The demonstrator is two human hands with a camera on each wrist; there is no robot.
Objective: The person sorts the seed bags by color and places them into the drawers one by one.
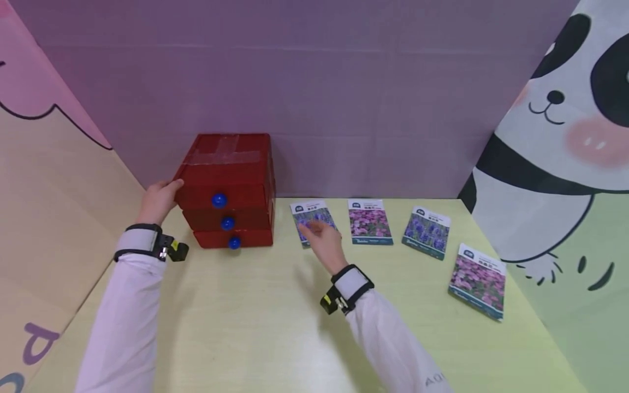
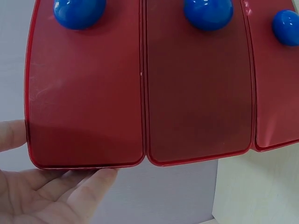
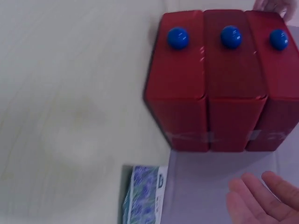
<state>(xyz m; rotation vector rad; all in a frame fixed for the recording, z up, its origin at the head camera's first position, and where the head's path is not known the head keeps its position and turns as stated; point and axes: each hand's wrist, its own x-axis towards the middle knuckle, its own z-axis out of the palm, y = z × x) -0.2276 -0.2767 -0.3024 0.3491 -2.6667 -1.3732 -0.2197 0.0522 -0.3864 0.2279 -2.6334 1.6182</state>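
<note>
A red box (image 1: pixel 221 191) of three stacked drawers stands at the back left, each front with a round blue knob (image 2: pixel 209 13). At its upper left corner, my left hand (image 1: pixel 159 201) touches it, thumb by the top edge and fingers along the side. My right hand (image 1: pixel 324 243) hovers over the leftmost flower packet (image 1: pixel 306 210), which shows purple blooms and is partly hidden by the hand. Its loosely bent fingers (image 3: pixel 254 196) hold nothing and are apart from the packet in the right wrist view.
Right of that packet lie a pink-flower packet (image 1: pixel 371 224), a purple-flower packet (image 1: pixel 426 232) and, nearer the right edge, a thicker-looking pink-flower packet (image 1: pixel 479 281). Walls close off the back and both sides of the pale table (image 1: pixel 245 327). Transparent tape (image 1: pixel 226 155) crosses the box's top.
</note>
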